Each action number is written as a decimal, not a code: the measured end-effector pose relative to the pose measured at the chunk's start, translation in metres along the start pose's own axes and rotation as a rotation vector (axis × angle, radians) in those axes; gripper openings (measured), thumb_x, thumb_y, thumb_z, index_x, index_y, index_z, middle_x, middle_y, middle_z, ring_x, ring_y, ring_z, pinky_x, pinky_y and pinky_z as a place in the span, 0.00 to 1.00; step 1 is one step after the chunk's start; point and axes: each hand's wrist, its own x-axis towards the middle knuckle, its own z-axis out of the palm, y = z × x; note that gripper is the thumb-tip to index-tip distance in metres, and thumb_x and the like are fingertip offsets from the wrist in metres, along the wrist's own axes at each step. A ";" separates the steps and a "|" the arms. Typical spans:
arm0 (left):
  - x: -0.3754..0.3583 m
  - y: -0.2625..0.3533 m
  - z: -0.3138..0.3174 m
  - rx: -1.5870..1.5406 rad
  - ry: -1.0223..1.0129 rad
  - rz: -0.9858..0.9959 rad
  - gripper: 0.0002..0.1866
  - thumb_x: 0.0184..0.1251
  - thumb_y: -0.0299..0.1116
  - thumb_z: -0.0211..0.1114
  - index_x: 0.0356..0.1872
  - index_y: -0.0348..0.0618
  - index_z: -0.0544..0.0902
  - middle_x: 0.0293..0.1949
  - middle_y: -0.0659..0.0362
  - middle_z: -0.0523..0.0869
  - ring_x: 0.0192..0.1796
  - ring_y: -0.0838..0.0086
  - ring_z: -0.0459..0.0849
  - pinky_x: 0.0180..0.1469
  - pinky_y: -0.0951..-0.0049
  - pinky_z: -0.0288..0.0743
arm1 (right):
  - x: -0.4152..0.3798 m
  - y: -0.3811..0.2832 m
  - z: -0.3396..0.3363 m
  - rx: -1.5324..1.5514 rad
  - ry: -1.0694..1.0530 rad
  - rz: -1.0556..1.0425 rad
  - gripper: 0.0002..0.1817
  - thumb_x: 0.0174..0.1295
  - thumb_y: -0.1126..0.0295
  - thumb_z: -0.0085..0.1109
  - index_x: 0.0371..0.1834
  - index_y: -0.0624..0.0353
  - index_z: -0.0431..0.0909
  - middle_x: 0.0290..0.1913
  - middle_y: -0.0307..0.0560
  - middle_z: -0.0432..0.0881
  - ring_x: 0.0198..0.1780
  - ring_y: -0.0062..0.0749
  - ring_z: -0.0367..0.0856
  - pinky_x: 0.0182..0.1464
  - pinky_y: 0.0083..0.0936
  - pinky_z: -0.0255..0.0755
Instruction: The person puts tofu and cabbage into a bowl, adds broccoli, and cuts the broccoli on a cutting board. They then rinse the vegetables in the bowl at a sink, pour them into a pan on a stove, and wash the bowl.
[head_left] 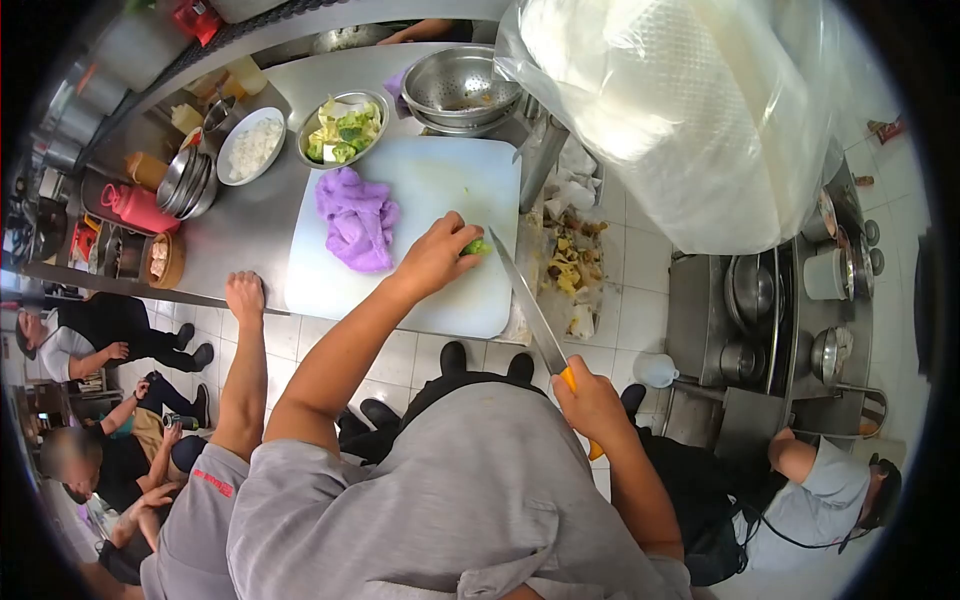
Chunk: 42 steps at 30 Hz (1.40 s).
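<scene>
My right hand (pixel 588 400) grips a long-bladed knife (pixel 528 300) by its yellow-orange handle, low at the right of the board. The blade points up and to the left, its tip close to my left hand (pixel 438 256). Under the fingers of that hand, a small green vegetable piece (pixel 478 246) is held on the white cutting board (pixel 440 185); its exact kind is hard to make out. A crumpled purple cloth (pixel 356 220) lies on the board left of my hand. Behind the board sits a metal bowl (pixel 343 130) of broccoli and pale green pieces.
A metal colander (pixel 460 85) stands at the back, and a white bowl of rice (pixel 252 147) at the left. Food scraps (pixel 578 260) fill a bin right of the board. A big plastic bag (pixel 670 110) hangs upper right. A co-worker's hand (pixel 245 296) rests on the counter edge.
</scene>
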 end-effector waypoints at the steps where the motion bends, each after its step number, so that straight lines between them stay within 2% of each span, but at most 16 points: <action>1: 0.000 0.001 -0.001 0.001 -0.015 0.004 0.19 0.54 0.32 0.67 0.48 0.46 0.75 0.40 0.53 0.72 0.42 0.58 0.76 0.44 0.64 0.72 | -0.001 -0.003 -0.001 -0.027 -0.007 -0.001 0.15 0.63 0.60 0.49 0.39 0.62 0.64 0.23 0.60 0.79 0.26 0.58 0.78 0.32 0.46 0.71; 6: 0.003 0.007 -0.006 -0.003 -0.099 -0.003 0.20 0.52 0.34 0.69 0.47 0.46 0.76 0.38 0.53 0.71 0.38 0.60 0.76 0.41 0.65 0.72 | -0.004 -0.009 -0.006 -0.144 -0.041 -0.023 0.14 0.64 0.60 0.48 0.40 0.61 0.63 0.25 0.62 0.79 0.32 0.62 0.78 0.35 0.50 0.70; 12: 0.003 0.000 0.000 -0.030 -0.052 0.034 0.21 0.51 0.33 0.70 0.48 0.46 0.75 0.38 0.54 0.71 0.39 0.60 0.77 0.41 0.65 0.72 | 0.005 -0.023 -0.007 -0.176 -0.084 0.017 0.14 0.66 0.60 0.46 0.40 0.61 0.62 0.27 0.63 0.79 0.33 0.63 0.78 0.37 0.51 0.71; 16: 0.000 -0.005 0.009 -0.211 -0.001 -0.151 0.19 0.54 0.30 0.68 0.47 0.45 0.74 0.42 0.54 0.73 0.40 0.59 0.78 0.42 0.66 0.73 | 0.028 -0.009 0.019 -0.115 -0.045 -0.029 0.15 0.65 0.59 0.46 0.41 0.61 0.64 0.29 0.63 0.80 0.34 0.64 0.78 0.38 0.52 0.71; 18: -0.004 -0.006 0.004 -0.419 -0.008 -0.297 0.17 0.55 0.29 0.66 0.47 0.44 0.74 0.44 0.54 0.75 0.40 0.59 0.79 0.43 0.66 0.74 | 0.028 -0.002 0.011 -0.038 -0.089 0.033 0.15 0.65 0.59 0.47 0.41 0.61 0.64 0.28 0.63 0.80 0.35 0.64 0.78 0.38 0.52 0.70; 19: -0.008 -0.007 0.003 -0.343 0.030 -0.247 0.17 0.56 0.28 0.66 0.46 0.44 0.74 0.45 0.54 0.75 0.41 0.59 0.79 0.43 0.65 0.74 | 0.029 -0.001 0.006 -0.002 -0.113 0.061 0.15 0.65 0.59 0.47 0.41 0.61 0.65 0.28 0.63 0.80 0.35 0.63 0.78 0.38 0.52 0.70; 22: -0.021 -0.013 0.004 -0.135 0.137 -0.134 0.14 0.57 0.27 0.64 0.45 0.43 0.74 0.46 0.54 0.77 0.42 0.58 0.80 0.43 0.65 0.75 | 0.017 0.001 0.007 0.059 0.041 0.025 0.15 0.65 0.59 0.48 0.40 0.61 0.65 0.26 0.63 0.79 0.33 0.62 0.78 0.37 0.52 0.70; 23: -0.024 -0.018 0.009 -0.082 0.176 -0.114 0.13 0.58 0.27 0.63 0.45 0.43 0.74 0.46 0.54 0.77 0.42 0.58 0.80 0.44 0.64 0.75 | 0.016 -0.002 0.004 0.044 0.035 0.013 0.15 0.65 0.59 0.48 0.40 0.61 0.65 0.25 0.63 0.79 0.32 0.62 0.78 0.36 0.51 0.70; 27: -0.027 -0.019 0.011 0.046 0.219 -0.045 0.11 0.58 0.26 0.62 0.42 0.43 0.75 0.49 0.53 0.76 0.42 0.58 0.81 0.44 0.64 0.76 | 0.012 -0.007 0.000 -0.050 0.058 -0.082 0.14 0.64 0.59 0.49 0.39 0.61 0.65 0.21 0.60 0.78 0.27 0.60 0.78 0.32 0.49 0.71; 30: -0.026 -0.008 0.007 0.082 0.350 0.046 0.10 0.57 0.25 0.62 0.41 0.42 0.75 0.48 0.53 0.75 0.41 0.59 0.81 0.41 0.64 0.76 | 0.012 -0.008 -0.002 -0.123 0.080 -0.137 0.15 0.64 0.59 0.50 0.38 0.61 0.65 0.19 0.59 0.78 0.25 0.59 0.78 0.30 0.48 0.71; 33: -0.024 -0.014 0.012 -0.005 0.321 -0.069 0.11 0.56 0.23 0.63 0.40 0.41 0.75 0.45 0.54 0.75 0.40 0.58 0.81 0.39 0.65 0.76 | 0.011 -0.014 -0.005 -0.157 0.074 -0.157 0.15 0.63 0.59 0.51 0.37 0.60 0.66 0.19 0.57 0.78 0.25 0.57 0.79 0.30 0.47 0.72; 42: -0.016 -0.017 0.004 -0.009 0.320 -0.072 0.11 0.56 0.23 0.63 0.40 0.42 0.76 0.41 0.54 0.75 0.39 0.57 0.80 0.39 0.63 0.75 | 0.017 -0.018 -0.012 -0.295 0.089 -0.214 0.14 0.63 0.60 0.52 0.37 0.60 0.66 0.20 0.56 0.79 0.24 0.56 0.79 0.29 0.46 0.73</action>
